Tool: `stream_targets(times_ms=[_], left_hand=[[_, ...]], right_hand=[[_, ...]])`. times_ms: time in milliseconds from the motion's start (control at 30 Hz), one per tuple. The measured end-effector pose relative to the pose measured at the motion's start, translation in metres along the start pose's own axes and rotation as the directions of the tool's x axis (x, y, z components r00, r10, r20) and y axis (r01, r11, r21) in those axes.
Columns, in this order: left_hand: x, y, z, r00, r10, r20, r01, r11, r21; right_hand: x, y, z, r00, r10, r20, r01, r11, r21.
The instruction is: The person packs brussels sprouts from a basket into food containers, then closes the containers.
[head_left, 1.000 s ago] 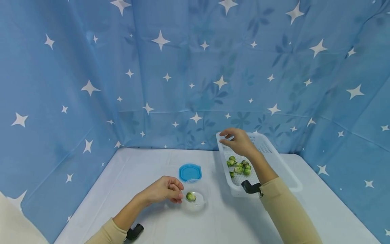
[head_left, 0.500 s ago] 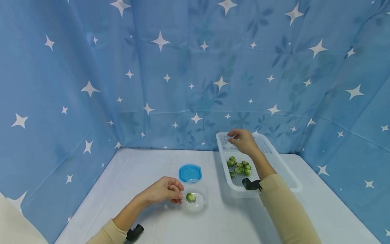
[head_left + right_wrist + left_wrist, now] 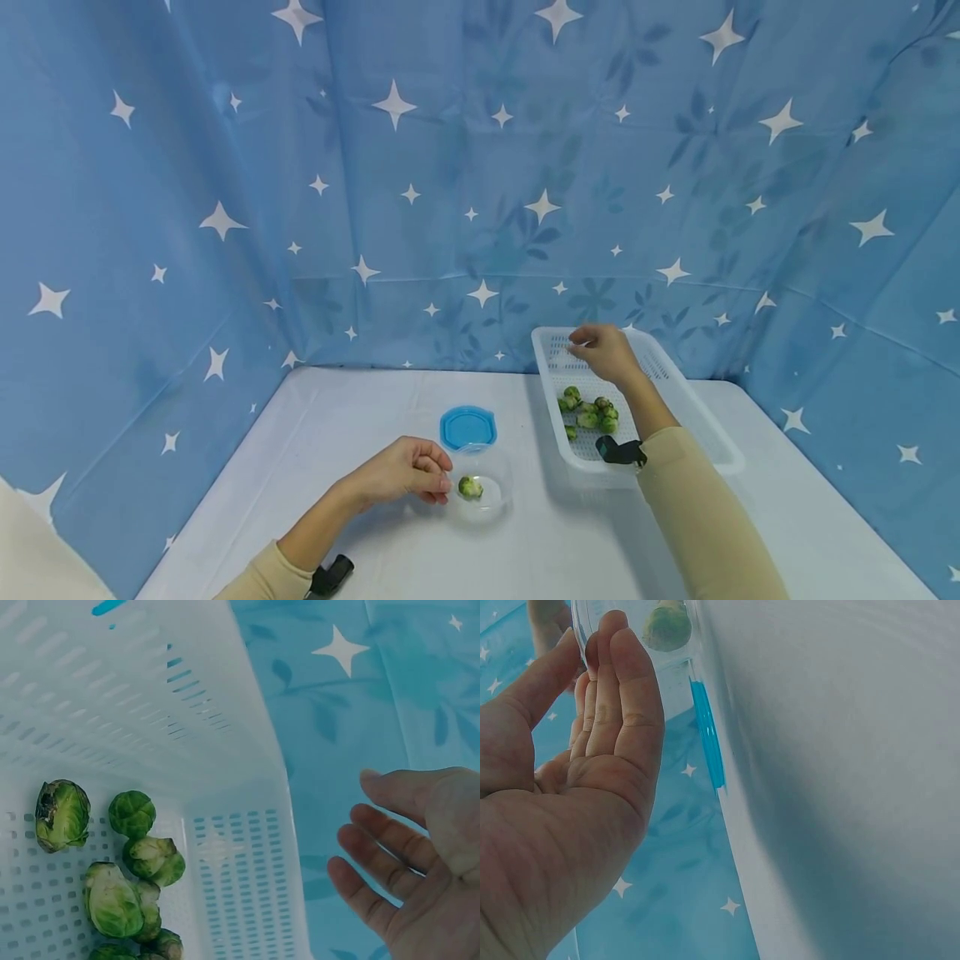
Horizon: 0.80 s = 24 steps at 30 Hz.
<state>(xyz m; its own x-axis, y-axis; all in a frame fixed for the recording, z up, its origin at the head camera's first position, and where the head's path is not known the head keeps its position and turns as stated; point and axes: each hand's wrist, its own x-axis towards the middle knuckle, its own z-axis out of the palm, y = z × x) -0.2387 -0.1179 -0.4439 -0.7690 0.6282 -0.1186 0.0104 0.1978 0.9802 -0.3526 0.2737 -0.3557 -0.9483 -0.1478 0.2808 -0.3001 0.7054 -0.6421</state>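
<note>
My left hand [image 3: 408,471] pinches the near-left rim of a small clear plastic container [image 3: 498,504], thumb on one side and fingers on the other in the left wrist view. One Brussels sprout [image 3: 470,487] lies inside the container. Over the far part of a white perforated basket [image 3: 712,446] hovers my right hand [image 3: 606,354]; its fingers [image 3: 382,844] are relaxed and apart, and nothing is in them. Several Brussels sprouts [image 3: 112,900] sit on the basket floor, below the hand, and my forearm covers part of the basket.
Just behind the clear container, a blue lid [image 3: 468,427] lies flat on the white table [image 3: 360,400]. A blue curtain with white stars [image 3: 420,225] encloses the back and sides. The basket's raised walls stand at the right.
My right hand has shifted to the right and slightly down over the basket, away from its left rim. The left hand, container and sprouts have stayed in place.
</note>
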Motion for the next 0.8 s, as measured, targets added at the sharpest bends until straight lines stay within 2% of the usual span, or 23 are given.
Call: stream_targets(times_ms=[133, 367, 667, 800], left_hand=[[0.0, -0.001, 0.001, 1.0, 0.001, -0.001, -0.001, 1.0, -0.003], [0.0, 0.0, 0.002, 1.0, 0.003, -0.004, -0.003, 1.0, -0.001], [0.001, -0.001, 0.002, 1.0, 0.003, -0.007, -0.003, 1.0, 0.0], [0.0, -0.001, 0.001, 1.0, -0.001, -0.008, 0.001, 1.0, -0.002]], right_hand=[[-0.001, 0.006, 0.003, 0.999, 0.034, 0.016, -0.034, 0.999, 0.007], [-0.001, 0.016, 0.006, 0.999, 0.041, 0.015, -0.041, 0.999, -0.001], [0.0, 0.026, 0.009, 0.994, 0.09, 0.058, -0.086, 0.994, -0.067], [0.0, 0.033, 0.012, 0.989, 0.103, 0.103, -0.093, 0.99, -0.105]])
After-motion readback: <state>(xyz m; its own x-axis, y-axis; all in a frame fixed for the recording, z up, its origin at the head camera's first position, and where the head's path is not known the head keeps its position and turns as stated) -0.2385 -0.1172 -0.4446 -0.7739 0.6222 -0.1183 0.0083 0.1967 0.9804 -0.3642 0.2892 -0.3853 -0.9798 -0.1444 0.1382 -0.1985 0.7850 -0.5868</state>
